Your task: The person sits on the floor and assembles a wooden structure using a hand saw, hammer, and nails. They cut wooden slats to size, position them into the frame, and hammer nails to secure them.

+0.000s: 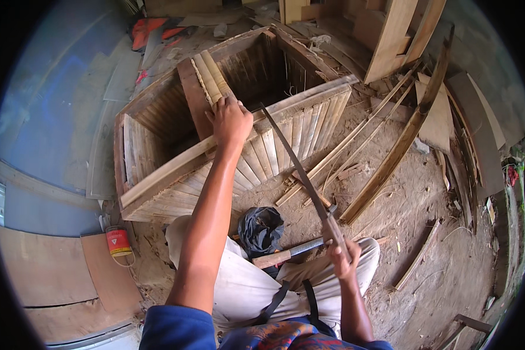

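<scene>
We hold a long dark blade (300, 168) by its brown handle, with our right grip (343, 261) closed tight around it. The blade points up and away from that grip, and its tip is close to the near top edge of a big wooden box (297, 104). We cannot tell if the tip touches it. The pale ridged strips (211, 71) lie across the middle of the box. Our left grip (232, 121) rests at their near end with its fingers bent, touching them, but we cannot tell how hard it pinches.

By our legs there is a crumpled black bag (261, 229), and just beside it lies a tool with a wooden handle (271, 259). Off to our right, a long bent board (385, 169) lies on the dirt floor (426, 268). To our left sits a red can (118, 241).
</scene>
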`<act>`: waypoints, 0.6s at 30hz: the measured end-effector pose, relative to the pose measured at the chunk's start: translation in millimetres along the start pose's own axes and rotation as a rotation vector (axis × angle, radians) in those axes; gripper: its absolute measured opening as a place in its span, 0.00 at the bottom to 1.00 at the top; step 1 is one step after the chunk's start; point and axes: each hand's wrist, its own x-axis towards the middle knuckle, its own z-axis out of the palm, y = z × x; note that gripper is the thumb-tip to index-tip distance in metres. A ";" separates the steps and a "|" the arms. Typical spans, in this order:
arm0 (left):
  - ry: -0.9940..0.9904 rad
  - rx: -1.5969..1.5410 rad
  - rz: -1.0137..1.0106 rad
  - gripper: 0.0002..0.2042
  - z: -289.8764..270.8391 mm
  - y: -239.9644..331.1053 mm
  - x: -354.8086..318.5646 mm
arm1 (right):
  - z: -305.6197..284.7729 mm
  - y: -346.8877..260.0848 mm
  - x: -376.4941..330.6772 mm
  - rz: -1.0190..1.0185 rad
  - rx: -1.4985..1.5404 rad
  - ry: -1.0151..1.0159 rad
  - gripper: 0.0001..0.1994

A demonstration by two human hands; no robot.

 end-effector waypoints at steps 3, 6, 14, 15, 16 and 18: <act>-0.004 0.046 0.024 0.15 3.7 -4.2 1.7 | 17.9 -4.9 -33.8 -0.072 0.064 0.074 0.26; 0.029 0.018 0.057 0.14 5.4 -5.1 3.5 | 34.7 -13.5 -53.8 -0.086 0.233 0.144 0.25; -0.129 -0.379 0.544 0.15 -20.2 -28.4 -4.7 | 1.1 -21.0 -65.8 -0.178 -0.077 0.139 0.26; -0.186 -0.416 0.543 0.15 -24.0 -32.0 -5.4 | -2.2 -21.0 -67.8 -0.206 -0.072 0.142 0.27; -0.152 -0.375 0.609 0.14 -26.8 -34.3 -5.6 | -3.4 -21.3 -69.8 -0.190 -0.073 0.149 0.26; -0.159 -0.359 0.630 0.13 -31.6 -36.4 -5.4 | 0.1 -22.2 -75.0 -0.150 -0.058 0.183 0.26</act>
